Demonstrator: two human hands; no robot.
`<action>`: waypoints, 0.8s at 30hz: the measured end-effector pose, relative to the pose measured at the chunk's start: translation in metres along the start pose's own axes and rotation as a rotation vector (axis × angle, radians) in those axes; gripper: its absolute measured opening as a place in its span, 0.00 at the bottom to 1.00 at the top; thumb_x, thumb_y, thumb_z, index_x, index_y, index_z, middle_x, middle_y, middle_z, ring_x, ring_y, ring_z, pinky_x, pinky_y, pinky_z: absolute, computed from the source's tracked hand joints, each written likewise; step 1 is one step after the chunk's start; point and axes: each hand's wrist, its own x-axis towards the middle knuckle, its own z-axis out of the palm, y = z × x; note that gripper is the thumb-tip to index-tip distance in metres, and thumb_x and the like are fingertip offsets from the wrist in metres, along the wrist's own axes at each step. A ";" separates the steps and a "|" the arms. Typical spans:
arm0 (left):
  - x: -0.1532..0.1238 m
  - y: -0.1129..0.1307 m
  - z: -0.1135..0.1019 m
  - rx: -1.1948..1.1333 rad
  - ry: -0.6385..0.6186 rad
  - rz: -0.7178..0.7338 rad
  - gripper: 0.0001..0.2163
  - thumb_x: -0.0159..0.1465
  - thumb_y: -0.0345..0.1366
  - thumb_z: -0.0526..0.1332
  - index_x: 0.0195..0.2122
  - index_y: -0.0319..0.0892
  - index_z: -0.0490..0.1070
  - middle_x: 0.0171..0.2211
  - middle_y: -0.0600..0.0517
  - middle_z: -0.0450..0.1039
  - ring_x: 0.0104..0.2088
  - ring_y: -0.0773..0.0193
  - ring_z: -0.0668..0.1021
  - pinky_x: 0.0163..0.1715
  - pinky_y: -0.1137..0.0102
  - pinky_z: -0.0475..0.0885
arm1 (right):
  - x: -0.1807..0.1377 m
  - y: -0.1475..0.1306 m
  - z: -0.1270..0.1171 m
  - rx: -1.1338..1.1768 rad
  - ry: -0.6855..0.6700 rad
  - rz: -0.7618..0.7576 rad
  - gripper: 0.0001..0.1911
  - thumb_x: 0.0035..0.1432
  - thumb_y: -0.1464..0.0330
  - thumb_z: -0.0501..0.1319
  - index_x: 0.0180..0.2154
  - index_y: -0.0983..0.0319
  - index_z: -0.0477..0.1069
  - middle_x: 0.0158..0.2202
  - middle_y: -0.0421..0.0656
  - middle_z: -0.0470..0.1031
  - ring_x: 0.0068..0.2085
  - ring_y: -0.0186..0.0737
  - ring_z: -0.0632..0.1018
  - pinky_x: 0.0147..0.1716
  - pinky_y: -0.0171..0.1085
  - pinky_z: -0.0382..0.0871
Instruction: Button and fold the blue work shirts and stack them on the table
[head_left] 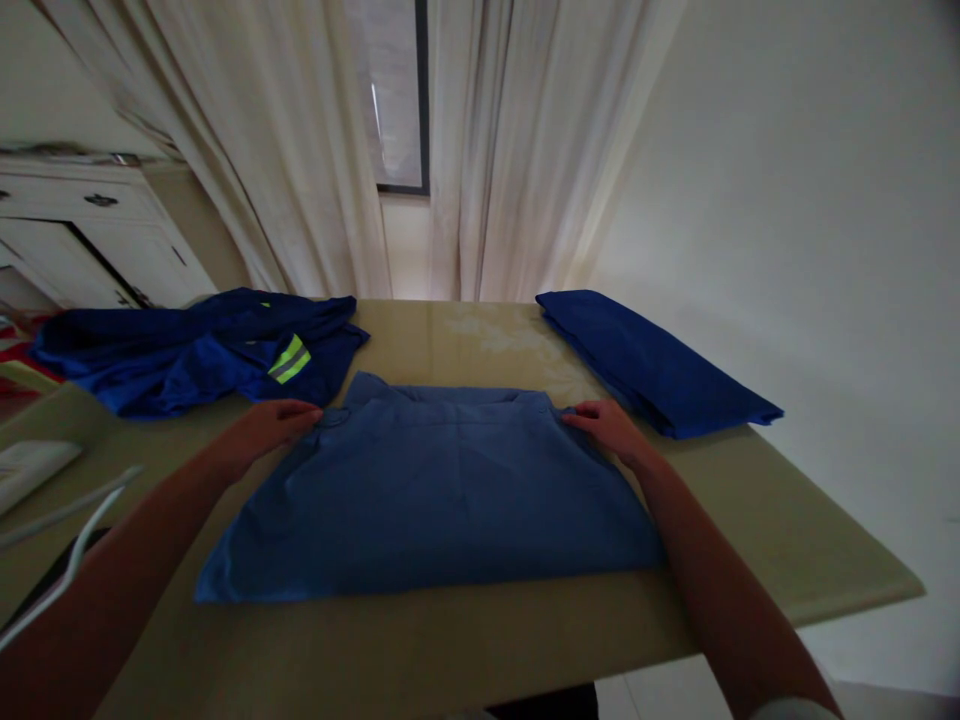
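Note:
A blue shirt [435,490] lies folded flat on the tan table [480,640] in front of me. My left hand [274,422] rests on its far left corner, fingers close together and lying flat on the cloth. At the far right corner my right hand [607,422] lies the same way, fingers stretched along the shirt's top edge. Neither hand lifts the cloth.
A heap of dark blue work clothes with a yellow reflective stripe [289,360] sits at the far left. A folded dark blue garment [652,365] lies at the far right. White curtains [487,150] and a window stand behind; a white cabinet [90,235] is at the left.

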 end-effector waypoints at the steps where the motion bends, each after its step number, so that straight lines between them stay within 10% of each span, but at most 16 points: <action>1: 0.000 -0.001 0.002 -0.005 0.034 -0.025 0.37 0.62 0.60 0.66 0.58 0.28 0.73 0.52 0.38 0.82 0.49 0.51 0.82 0.43 0.64 0.76 | -0.001 0.003 -0.001 -0.004 -0.003 -0.018 0.23 0.59 0.47 0.66 0.33 0.62 0.79 0.33 0.45 0.80 0.34 0.43 0.77 0.35 0.39 0.69; 6: 0.002 0.000 0.007 -0.056 -0.059 -0.075 0.36 0.37 0.65 0.76 0.38 0.41 0.79 0.40 0.44 0.85 0.43 0.46 0.84 0.45 0.59 0.78 | -0.006 0.004 -0.014 0.085 0.068 -0.081 0.23 0.59 0.45 0.65 0.32 0.60 0.73 0.31 0.43 0.75 0.33 0.41 0.74 0.33 0.38 0.67; 13: 0.014 0.015 -0.011 0.065 0.282 0.143 0.30 0.51 0.64 0.67 0.41 0.41 0.76 0.38 0.48 0.81 0.39 0.53 0.81 0.44 0.61 0.77 | -0.001 -0.001 -0.023 0.312 0.213 -0.082 0.24 0.59 0.46 0.67 0.41 0.60 0.76 0.37 0.46 0.80 0.37 0.44 0.79 0.38 0.40 0.73; 18: 0.025 0.028 0.002 0.339 0.325 0.125 0.26 0.65 0.49 0.59 0.57 0.35 0.70 0.52 0.39 0.79 0.45 0.53 0.82 0.51 0.61 0.75 | 0.011 -0.003 -0.008 0.038 0.405 0.076 0.18 0.62 0.56 0.65 0.46 0.62 0.78 0.43 0.52 0.83 0.42 0.49 0.83 0.45 0.44 0.75; 24: -0.047 -0.029 0.010 0.465 0.175 -0.022 0.29 0.64 0.63 0.51 0.55 0.46 0.66 0.46 0.45 0.82 0.46 0.46 0.84 0.48 0.57 0.77 | -0.052 0.013 -0.042 -0.231 0.061 0.163 0.20 0.64 0.51 0.62 0.43 0.61 0.78 0.35 0.50 0.84 0.34 0.47 0.83 0.38 0.42 0.73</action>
